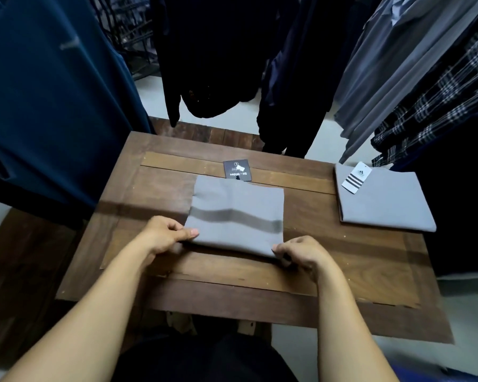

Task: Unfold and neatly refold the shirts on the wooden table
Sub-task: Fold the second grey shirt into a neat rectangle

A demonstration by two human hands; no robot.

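Hanging garments fill the top of the frame: a dark blue shirt at upper left, black clothes at upper centre, and grey tops beside a dark plaid shirt at upper right.

Below them a wooden desk takes up the centre of the frame, its planked top running from mid-frame down toward the lower edge.

A folded grey shirt lies flat in the middle of the desk, with a darker band crossing it from left to right. A second folded grey shirt lies at the right side of the desk, well apart from the first, its right edge near the desk's edge.

Two bare forearms reach in from the bottom of the frame. The left hand pinches the lower left corner of the centre shirt, thumb on top of the cloth. The right hand grips the lower right corner, fingers curled at the edge. Both hands are closed on the fabric, and that near edge sits slightly raised off the wood.

A dark hang tag with pale lettering rests on the desk at the centre shirt's far edge. A white tag with three dark stripes lies on the upper left corner of the right-hand shirt.
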